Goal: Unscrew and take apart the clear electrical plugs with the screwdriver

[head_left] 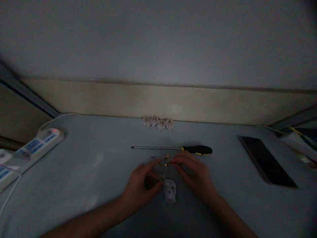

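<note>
White piece (160, 170) lies within the left grip (137, 183)

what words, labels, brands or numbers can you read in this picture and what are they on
No text can be read anywhere.
Power strip: any markings by its blue sockets are too small and blurred to read.
Screwdriver handle: no legible brand.
Phone: dark face, no readable text.
White plug cover: any moulded marks are too small to read.

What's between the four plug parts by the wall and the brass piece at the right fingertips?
Screwdriver shaft, then, nearer the right hand, another brass piece. Head view.
</note>
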